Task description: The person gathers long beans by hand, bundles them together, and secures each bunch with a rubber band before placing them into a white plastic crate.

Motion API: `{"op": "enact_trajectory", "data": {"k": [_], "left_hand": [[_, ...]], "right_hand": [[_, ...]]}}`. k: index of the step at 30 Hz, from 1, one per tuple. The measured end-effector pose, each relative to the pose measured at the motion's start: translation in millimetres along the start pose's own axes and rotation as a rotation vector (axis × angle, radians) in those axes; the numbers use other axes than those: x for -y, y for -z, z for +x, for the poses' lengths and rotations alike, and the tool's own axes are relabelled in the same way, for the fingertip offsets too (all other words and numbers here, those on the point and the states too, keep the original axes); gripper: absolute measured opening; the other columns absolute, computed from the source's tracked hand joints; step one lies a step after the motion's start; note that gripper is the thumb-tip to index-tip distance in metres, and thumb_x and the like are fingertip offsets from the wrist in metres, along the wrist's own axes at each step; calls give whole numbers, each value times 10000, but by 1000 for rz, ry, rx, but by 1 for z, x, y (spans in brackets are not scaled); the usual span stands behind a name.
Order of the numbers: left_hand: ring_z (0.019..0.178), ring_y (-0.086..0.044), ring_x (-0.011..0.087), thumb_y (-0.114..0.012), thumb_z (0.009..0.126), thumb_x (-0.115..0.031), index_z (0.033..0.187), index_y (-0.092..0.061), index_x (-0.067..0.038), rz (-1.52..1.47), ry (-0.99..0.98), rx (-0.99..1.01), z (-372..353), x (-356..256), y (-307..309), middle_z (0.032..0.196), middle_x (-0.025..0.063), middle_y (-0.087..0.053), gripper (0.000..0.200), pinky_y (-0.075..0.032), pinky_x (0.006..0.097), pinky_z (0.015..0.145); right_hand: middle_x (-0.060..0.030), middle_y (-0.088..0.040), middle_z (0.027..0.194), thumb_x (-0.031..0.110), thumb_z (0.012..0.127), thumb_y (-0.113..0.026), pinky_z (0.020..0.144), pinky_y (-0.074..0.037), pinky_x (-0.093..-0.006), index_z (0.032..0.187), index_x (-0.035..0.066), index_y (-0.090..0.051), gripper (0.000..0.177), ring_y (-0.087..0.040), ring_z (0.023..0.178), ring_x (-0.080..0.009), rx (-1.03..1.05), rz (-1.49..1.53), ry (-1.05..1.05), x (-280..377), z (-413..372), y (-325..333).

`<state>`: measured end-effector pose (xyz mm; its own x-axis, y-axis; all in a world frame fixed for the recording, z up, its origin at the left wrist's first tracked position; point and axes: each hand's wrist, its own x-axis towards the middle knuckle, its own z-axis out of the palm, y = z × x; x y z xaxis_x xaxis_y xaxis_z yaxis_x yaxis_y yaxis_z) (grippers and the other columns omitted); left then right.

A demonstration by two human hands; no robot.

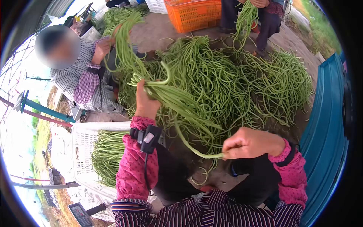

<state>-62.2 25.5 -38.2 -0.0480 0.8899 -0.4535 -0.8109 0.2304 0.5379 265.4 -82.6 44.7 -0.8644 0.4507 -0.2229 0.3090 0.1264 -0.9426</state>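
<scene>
Big pile of long beans covers the ground ahead of me, strands running every direction. Blue sheet wall along the right edge. White crate low left, partly filled with beans. Orange crate on the far side of the pile. Co-worker's hand upper left clamps a separate bundle, not ours. Another person at the top holds more beans.

Our side:
- Left hand is closed around a bunch, gripped near one end. Its long axis runs from the fist down and to the right, fanning out above the pile.
- Right hand is closed in a fingertip pinch on the end of a single bean.
- That bean curves up and left from the pinch, and its other end runs into the bunch just below the left fist.
- So the bean lies left of the right hand, between the two hands. Right hand is nearer the pinched end, left hand nearer the end in the bunch. The hands are apart, not touching.
</scene>
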Motion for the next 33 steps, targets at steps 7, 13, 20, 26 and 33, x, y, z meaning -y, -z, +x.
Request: {"op": "enact_trajectory", "data": {"k": [7, 13, 20, 26, 33], "left_hand": [[827, -603, 304, -568, 853, -310, 992, -601, -9, 27, -74, 119, -3, -5, 0, 905, 121, -632, 334, -497, 461, 817], [797, -604, 316, -552, 828, -244, 1026, -581, -18, 130, -86, 447, -19, 4, -18, 871, 147, -619, 303, -517, 446, 747], [770, -632, 335, -613, 770, -269, 1062, -545, 46, 319, 92, 809, -36, 30, -44, 882, 195, -620, 435, -538, 407, 673], [760, -661, 309, -661, 733, -265, 1152, -491, 62, 599, 347, 830, -73, 61, -71, 884, 228, -640, 558, -569, 396, 698], [832, -653, 248, -636, 761, -294, 1289, -409, -4, 799, 388, 901, -90, 68, -84, 960, 153, -629, 644, -546, 358, 764]], "right_hand": [[15, -527, 526, 233, 912, -575, 406, -356, -188, 825, -9, -654, 269, -459, 421, -44, -725, 131, -109, -5, -55, 58], [-119, -595, 945, 188, 884, -606, 609, -486, -287, 1015, -17, -603, 244, -586, 737, -196, -1392, -937, -296, -84, -86, 100], [-97, -656, 965, 230, 839, -662, 771, -497, -336, 1017, 8, -630, 286, -629, 942, -204, -1174, -249, -91, -39, -18, 69], [-140, -623, 1033, 326, 810, -720, 756, -529, -308, 1081, -52, -600, 480, -636, 906, -225, -748, 101, 189, -10, 36, 38], [-107, -611, 1065, 240, 813, -729, 648, -540, -251, 1173, -7, -536, 478, -609, 905, -148, -440, 581, 158, -9, 59, 24]]}}
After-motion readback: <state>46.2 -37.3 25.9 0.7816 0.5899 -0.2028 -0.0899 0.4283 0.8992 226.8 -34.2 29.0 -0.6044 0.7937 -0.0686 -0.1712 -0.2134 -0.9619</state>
